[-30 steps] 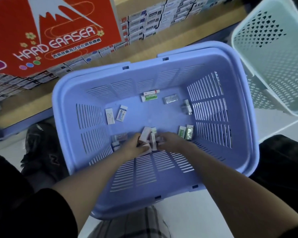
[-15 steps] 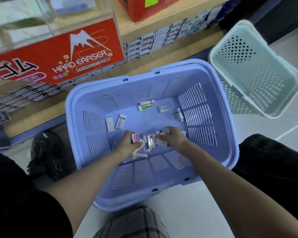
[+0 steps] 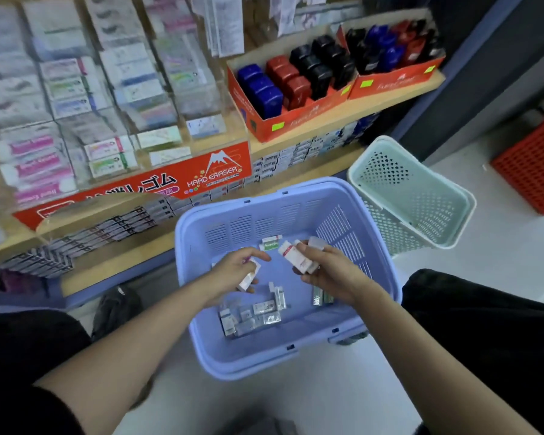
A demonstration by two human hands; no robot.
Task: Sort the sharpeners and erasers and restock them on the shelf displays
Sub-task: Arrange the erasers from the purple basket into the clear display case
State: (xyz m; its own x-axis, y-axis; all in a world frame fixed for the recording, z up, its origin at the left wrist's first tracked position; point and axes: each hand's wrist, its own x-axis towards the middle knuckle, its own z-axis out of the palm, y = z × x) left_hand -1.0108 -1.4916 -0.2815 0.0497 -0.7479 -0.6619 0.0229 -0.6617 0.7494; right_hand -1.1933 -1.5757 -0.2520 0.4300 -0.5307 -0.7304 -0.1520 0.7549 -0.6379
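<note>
left hand [image 3: 233,273] pinches one eraser [image 3: 251,277]; right hand [image 3: 330,273] grasps a bundle [image 3: 296,259] over the basket [image 3: 296,356]. a pile [image 3: 252,313] lies by its near edge. the fanned bundle may slip and remix.

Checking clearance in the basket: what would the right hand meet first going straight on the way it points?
Probably the green-labelled eraser lying by the far wall of the purple basket; the right hand, gripping white erasers, may pass above it. Depth is unclear.
</note>
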